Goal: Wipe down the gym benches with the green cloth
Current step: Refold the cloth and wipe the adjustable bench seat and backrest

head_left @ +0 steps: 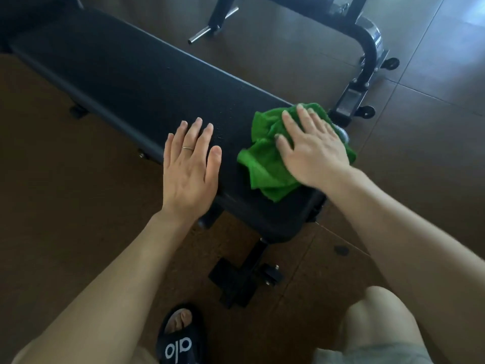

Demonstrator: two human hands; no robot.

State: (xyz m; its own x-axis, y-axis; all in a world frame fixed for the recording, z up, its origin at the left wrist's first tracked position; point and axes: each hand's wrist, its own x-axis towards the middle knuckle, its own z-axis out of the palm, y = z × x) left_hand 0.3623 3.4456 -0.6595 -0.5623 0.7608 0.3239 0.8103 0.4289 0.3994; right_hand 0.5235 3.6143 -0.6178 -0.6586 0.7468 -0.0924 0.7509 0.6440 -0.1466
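Note:
A long black padded gym bench runs from the upper left down to the middle of the view. A crumpled green cloth lies on the bench's near right end. My right hand presses flat on the cloth with straight, spread fingers. My left hand, wearing a ring, rests flat on the bench's near edge, to the left of the cloth and apart from it.
The bench's black foot and small wheel stand on the brown tiled floor below the pad. A black curved machine frame with wheels sits behind the bench at the upper right. A chrome bar end pokes out at the top. My sandalled foot is near the bottom.

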